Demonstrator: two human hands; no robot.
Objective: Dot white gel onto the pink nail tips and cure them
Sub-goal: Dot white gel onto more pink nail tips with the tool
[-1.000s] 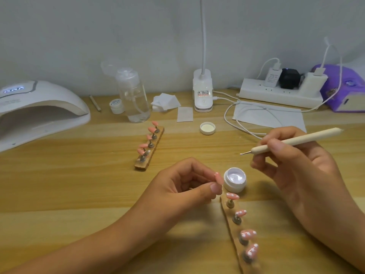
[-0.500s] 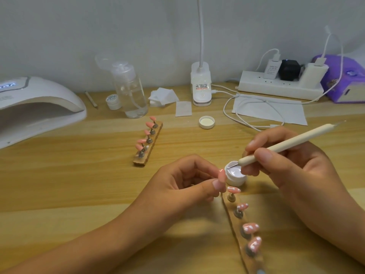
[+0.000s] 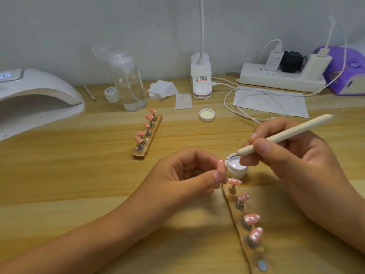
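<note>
Count: 2 holder strips, 10 pink nail tips, 1 gel pot, 1 loose lid, 1 dotting pen, 1 curing lamp. The far strip, at centre frame, is carrying 5 plain tips. The near strip, at lower right, is carrying 4 white-dotted tips plus 1 bare base at its bottom end. The tenth tip is sitting in the left hand. That hand is lying on the worktop with fingers curled, thumb and forefinger pinching the plain tip just left of the gel pot. The right hand is gripping the dotting pen pencil-style, with the shaft slanting up toward the right of frame. The pen's metal point is sitting at the pot's upper-left rim; whether it is touching the rim or the gel is too fine to call. The pot is standing open at the top end of the near strip, right of centre. The loose lid is lying well above it, upper centre. The curing lamp is sitting at the left edge with a blue indicator glowing. Versus 1 s ago, the pen was up and clear of the pot, above and right of it. It has since come down, reaching the pot by 0.5 s ago and staying there. The left hand is keeping the same pinch in the same spot beside the pot. The strips, lid and lamp are not shifting.
</note>
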